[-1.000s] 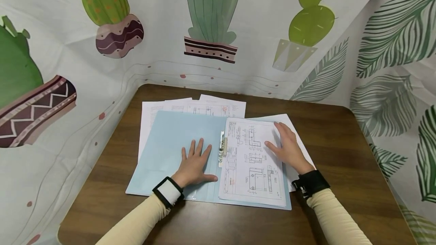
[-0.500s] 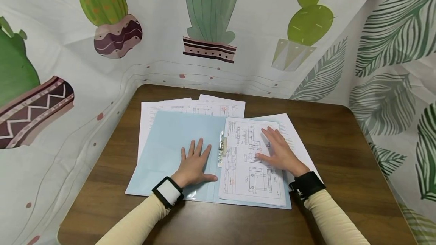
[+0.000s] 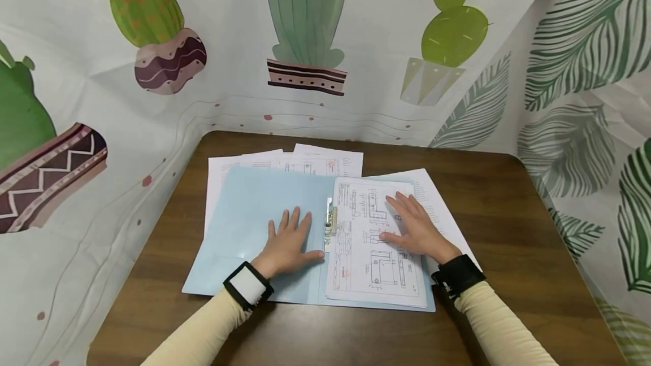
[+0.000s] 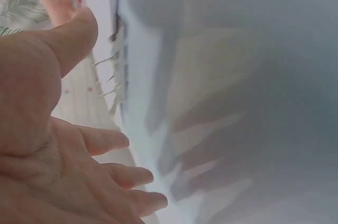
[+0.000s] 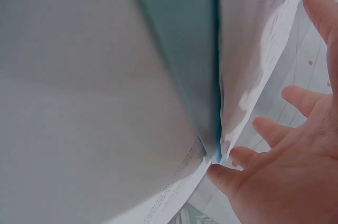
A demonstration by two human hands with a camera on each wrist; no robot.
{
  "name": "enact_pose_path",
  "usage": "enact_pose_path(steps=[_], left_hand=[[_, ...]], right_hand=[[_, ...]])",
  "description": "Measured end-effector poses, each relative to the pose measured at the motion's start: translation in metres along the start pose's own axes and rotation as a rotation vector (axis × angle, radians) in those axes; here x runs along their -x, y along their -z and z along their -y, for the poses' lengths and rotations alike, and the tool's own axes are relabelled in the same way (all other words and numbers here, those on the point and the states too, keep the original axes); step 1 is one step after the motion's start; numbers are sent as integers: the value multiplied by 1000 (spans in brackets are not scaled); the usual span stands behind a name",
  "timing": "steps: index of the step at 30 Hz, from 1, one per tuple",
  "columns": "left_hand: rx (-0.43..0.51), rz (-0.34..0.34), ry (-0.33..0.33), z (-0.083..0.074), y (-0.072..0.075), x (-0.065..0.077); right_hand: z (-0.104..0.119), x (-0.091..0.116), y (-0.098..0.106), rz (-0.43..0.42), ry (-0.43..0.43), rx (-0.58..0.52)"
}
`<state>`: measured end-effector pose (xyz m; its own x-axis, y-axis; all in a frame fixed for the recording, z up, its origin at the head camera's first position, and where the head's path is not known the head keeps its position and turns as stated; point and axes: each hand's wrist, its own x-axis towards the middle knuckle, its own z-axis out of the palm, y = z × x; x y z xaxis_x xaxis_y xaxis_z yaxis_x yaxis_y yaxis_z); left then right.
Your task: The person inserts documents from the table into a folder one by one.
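A light blue folder (image 3: 249, 202) lies spread open on the table, its metal clip (image 3: 331, 222) at the spine. On its right side sits a stack of technical drawing sheets (image 3: 351, 281). My left hand (image 3: 287, 247) is over the bare left cover with fingers spread; in the left wrist view its shadow falls on the blue cover (image 4: 253, 86), apart from the fingertips. Over the drawings is my right hand (image 3: 417, 227), fingers spread and slightly bent. The right wrist view shows the right hand (image 5: 290, 160) beside the sheets and the blue folder edge (image 5: 215, 65). Neither hand grips anything.
Several printed sheets (image 3: 218, 171) stick out from under the folder at the back left. Another printed sheet (image 3: 442, 208) shows beyond its right edge. The brown wooden table (image 3: 508, 242) meets a hanging cloth (image 3: 376, 33) printed with cacti and leaves.
My right hand has moved left from the right edge of the drawings to over their middle. The left hand stays over the blue cover. The head view has shifted slightly.
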<state>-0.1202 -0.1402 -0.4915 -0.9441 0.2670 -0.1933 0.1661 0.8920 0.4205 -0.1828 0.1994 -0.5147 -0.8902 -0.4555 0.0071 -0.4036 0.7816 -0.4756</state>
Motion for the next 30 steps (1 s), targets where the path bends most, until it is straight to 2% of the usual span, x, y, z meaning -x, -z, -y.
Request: enact_pose_path(steps=[5,9,15,19,25,30], left_hand=[[-1,-37,23,7,32,-9],[17,-86,54,24,62,-20],[36,-188,86,73,86,-48],[62,-218,118,108,99,-64],[95,-267,190,159,119,-77],[80,-236,246,184,122,-84]], right_hand=[[0,4,2,-4,-8,-5],[0,6,2,13,-28,-9],[-3,9,3,26,-32,-10],[-2,10,5,31,-26,-12],[-1,12,7,16,1,-20],[-2,17,9,12,-27,-39]])
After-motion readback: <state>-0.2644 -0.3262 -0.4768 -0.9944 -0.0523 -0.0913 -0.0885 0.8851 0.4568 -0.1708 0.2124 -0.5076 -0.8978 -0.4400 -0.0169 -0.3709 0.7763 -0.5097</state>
